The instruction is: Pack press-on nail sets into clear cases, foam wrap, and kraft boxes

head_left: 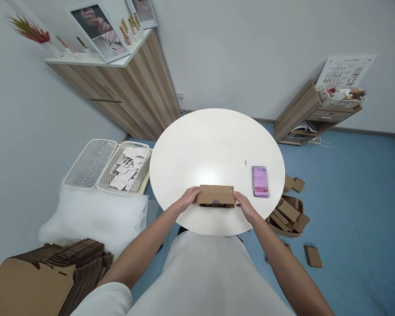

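Note:
A small brown cardboard box (216, 192) rests on the near part of the white round table (217, 131). Its lid is not fully down: a dark gap shows along the front edge below the thumb notch. At the box's left end, my left hand (190, 197) is closed on the cardboard, the thumb near the top edge. My right hand (244, 205) grips the opposite end, fingers against the side panel. What lies inside the box is hidden, apart from a dark strip in the gap.
On the table's right lies a phone (260, 181) with a blurred purple screen. White baskets (102, 182), bubble wrap (92, 215) and stacked flat cardboard (29, 285) stand at left. Folded boxes fill a carton (288, 215) on the floor at right; cabinets (151, 74) line the wall.

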A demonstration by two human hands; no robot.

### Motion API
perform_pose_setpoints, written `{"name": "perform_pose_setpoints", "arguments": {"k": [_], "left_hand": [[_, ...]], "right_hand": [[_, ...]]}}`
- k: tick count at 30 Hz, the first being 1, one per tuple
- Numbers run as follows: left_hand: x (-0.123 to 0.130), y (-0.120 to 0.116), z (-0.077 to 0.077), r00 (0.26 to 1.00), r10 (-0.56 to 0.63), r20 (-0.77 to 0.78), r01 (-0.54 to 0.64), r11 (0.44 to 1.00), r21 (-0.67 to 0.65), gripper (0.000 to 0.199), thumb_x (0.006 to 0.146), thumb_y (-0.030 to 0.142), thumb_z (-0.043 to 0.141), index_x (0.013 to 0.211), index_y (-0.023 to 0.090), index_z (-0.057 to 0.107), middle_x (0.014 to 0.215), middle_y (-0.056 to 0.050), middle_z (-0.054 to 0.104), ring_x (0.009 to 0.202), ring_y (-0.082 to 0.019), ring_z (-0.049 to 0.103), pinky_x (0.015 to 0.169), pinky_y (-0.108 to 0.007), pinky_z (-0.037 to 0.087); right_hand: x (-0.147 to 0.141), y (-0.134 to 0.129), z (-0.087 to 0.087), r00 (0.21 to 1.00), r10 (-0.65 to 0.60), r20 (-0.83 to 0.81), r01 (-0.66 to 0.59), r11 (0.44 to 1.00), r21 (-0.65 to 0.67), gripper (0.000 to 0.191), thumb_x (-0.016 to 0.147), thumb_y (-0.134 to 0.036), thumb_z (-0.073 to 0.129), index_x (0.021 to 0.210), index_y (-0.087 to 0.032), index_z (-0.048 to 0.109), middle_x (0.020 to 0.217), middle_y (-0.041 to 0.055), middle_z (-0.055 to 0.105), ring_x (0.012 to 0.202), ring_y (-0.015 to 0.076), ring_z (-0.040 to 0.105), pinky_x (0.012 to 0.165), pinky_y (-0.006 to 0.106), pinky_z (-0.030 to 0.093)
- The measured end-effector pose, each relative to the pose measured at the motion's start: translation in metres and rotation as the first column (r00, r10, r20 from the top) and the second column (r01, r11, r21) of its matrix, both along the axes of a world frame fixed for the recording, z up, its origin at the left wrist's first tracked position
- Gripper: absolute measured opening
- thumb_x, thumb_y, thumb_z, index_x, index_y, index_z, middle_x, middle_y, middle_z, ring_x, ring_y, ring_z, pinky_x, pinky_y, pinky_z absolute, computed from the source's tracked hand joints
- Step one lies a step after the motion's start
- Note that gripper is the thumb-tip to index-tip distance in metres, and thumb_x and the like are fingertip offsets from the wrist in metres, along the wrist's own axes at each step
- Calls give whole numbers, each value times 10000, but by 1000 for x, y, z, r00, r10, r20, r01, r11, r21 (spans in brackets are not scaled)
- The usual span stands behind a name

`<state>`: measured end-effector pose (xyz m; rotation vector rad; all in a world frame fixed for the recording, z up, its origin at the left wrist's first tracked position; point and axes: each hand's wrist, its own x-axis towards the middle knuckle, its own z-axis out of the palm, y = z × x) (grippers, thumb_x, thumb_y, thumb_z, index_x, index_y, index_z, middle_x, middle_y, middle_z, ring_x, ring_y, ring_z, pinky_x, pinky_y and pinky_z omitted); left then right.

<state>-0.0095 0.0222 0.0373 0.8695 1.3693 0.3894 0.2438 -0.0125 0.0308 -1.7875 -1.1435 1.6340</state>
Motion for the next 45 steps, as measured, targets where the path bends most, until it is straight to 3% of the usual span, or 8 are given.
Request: {"name": "perform_pose_setpoints", "arguments": {"k": [2,7,14,21,24,33,40,45], "left_hand": [[0,-1,0,1000,8,12,-8,1000,11,437,742,462,476,1067,184,565,1146,-91,547,997,-220,519,723,-266,460],[1,-3,-3,998,-48,30,46,997,69,411,766,402,454,1108,202,562,1098,-70,581,965,-215,533,702,-276,450],[-3,-8,0,987,-160,27,155,979,136,408,771,348,472,1163,246,525,1132,-52,551,971,-200,536,746,-277,447],[-5,-15,-15,992,-18,-124,9,997,-75,712,721,478,557,1313,188,288,1226,-147,465,925,-199,567,681,-269,467],[-6,-19,-20,993,-4,-115,-11,991,-132,702,732,512,531,1297,182,278,1201,-145,495,890,-185,582,663,-268,471],[-8,-32,-35,861,-114,-496,195,974,114,520,726,509,513,1121,172,467,1066,-100,580,909,-194,576,720,-264,432],[-1,-37,-52,835,-104,-540,233,957,175,480,735,411,520,1124,135,471,1053,-115,575,905,-202,567,766,-305,438],[-2,-46,-51,852,-38,-523,230,923,308,519,764,398,490,1209,141,415,1223,-131,478,1128,-230,456,920,-345,376]], "right_hand": [[-3,1,2,999,-31,14,32,999,-8,474,794,-509,363,1166,-260,518,1245,43,491,1114,195,461,840,328,426],[-8,3,4,982,12,-187,-18,1000,-25,408,786,-357,367,1139,-257,547,1148,14,576,1028,175,523,818,309,440],[-12,0,4,976,-4,-216,10,1000,28,440,735,-304,469,1167,-242,524,1186,20,563,1049,198,518,836,324,429],[-13,-8,-11,964,-123,-236,128,992,8,508,711,-261,534,1213,-246,459,1266,42,498,1146,198,473,900,335,425],[-13,-11,-18,965,-119,-233,123,992,7,477,726,-267,526,1196,-234,458,1291,51,469,1139,190,481,893,324,436],[-11,-21,-48,993,-118,11,117,991,61,502,717,-279,526,1207,-209,440,1232,107,499,960,182,589,793,324,476],[-11,-27,-61,982,-45,182,27,995,96,446,738,-292,489,1176,-213,461,1115,82,572,863,163,608,767,326,476],[-12,-32,-55,957,-30,290,-29,980,197,451,759,-318,463,1195,-205,443,1154,87,551,1044,203,529,861,372,432]]}}
